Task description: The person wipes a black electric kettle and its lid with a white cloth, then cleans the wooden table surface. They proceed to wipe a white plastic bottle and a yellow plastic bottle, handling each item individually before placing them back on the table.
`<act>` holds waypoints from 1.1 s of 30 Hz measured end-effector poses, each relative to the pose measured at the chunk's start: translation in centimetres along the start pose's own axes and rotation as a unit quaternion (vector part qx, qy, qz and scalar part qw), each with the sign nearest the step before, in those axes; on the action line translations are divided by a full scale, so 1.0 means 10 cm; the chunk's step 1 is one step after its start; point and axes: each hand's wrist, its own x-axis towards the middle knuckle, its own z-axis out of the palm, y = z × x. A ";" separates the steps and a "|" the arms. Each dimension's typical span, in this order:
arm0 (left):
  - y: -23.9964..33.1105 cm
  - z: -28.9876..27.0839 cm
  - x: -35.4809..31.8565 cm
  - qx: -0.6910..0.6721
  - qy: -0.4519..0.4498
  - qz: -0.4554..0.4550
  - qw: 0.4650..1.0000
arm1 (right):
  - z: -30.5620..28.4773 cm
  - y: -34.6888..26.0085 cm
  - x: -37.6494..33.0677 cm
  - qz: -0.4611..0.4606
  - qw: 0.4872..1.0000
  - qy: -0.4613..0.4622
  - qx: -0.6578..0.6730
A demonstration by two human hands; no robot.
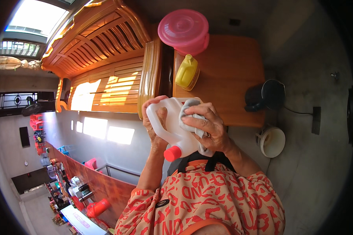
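Note:
A translucent white plastic jug [175,124] with a red screw cap [172,153] is held tilted in front of my body, its cap end toward me. My left hand [154,127] grips it around the handle side, with fingers partly hidden behind it. On its right side, my right hand [211,124] presses a light grey cloth [187,118] against the plastic, fingers bent over the folds. More of the cloth hangs below that hand. Beyond the jug, a yellow jug [187,74] stands on a wooden table [231,70].
A pink lidded bucket [184,31] sits at the table's far left corner. At the table's right edge is a dark kettle-like vessel [270,96] with a cord. A white bucket [273,141] stands on the floor at right. A slatted wooden bench [113,74] lies to the left.

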 end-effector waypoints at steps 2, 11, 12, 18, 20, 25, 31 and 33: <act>-0.05 -0.01 -0.04 0.000 -0.022 0.000 1.000 | 0.08 0.07 0.13 0.008 1.000 0.018 -0.009; -0.15 0.01 -0.10 0.008 -0.011 0.035 0.999 | 0.18 0.22 0.34 0.017 1.000 -0.003 0.000; -0.14 0.02 -0.09 -0.002 -0.010 0.027 1.000 | 0.15 0.19 0.29 0.008 1.000 -0.021 -0.013; -0.13 -0.08 -0.06 -0.029 -0.014 0.025 0.999 | -0.08 -0.12 0.07 -0.016 0.992 -0.127 -0.003; -0.09 -0.11 -0.05 -0.006 -0.010 0.024 1.000 | -0.04 -0.19 -0.03 -0.020 0.992 -0.124 0.011; -0.11 -0.19 -0.04 0.079 -0.065 0.122 0.987 | 0.12 0.01 0.08 0.005 1.000 -0.024 0.009; -0.01 -0.14 -0.13 0.048 -0.043 0.110 0.992 | 0.30 0.35 0.27 0.050 0.997 0.038 0.046; 0.01 -0.15 -0.11 0.054 -0.049 0.126 0.989 | 0.34 0.52 0.26 0.094 0.994 0.048 0.042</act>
